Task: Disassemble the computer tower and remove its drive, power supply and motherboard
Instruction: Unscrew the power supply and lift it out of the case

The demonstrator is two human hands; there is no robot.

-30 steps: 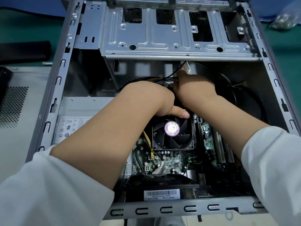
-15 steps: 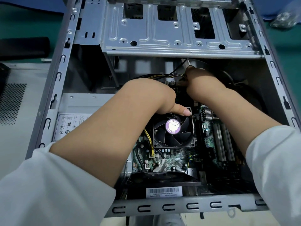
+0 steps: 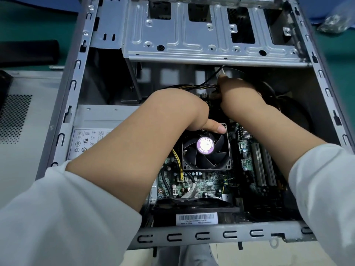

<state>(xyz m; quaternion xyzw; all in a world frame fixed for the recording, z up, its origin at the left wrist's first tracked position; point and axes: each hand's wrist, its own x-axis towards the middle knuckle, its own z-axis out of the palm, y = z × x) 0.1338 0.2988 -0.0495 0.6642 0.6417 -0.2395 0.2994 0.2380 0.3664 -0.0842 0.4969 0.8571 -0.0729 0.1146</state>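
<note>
The open computer tower (image 3: 211, 237) lies on its side below me. Inside, the green motherboard (image 3: 209, 185) carries a black CPU fan (image 3: 206, 150) with a purple label. At the left sits the grey power supply (image 3: 92, 123), and the metal drive cage (image 3: 192, 45) spans the far end. My left hand (image 3: 182, 112) rests at the fan's far edge with the thumb on its frame; its fingers are hidden. My right hand (image 3: 240, 93) grips a white connector (image 3: 219, 72) where the black and yellow cable bundle (image 3: 188, 86) ends, under the drive cage.
The removed side panel (image 3: 28, 112) with a perforated vent lies left of the case. A black object (image 3: 26, 50) sits behind it on the green table. A plastic bag (image 3: 334, 22) lies at the far right. White slots (image 3: 263, 166) stand on the board's right.
My right hand has shifted a little farther back and right with the connector, uncovering more of the motherboard beside the fan. My left hand has stayed in place.
</note>
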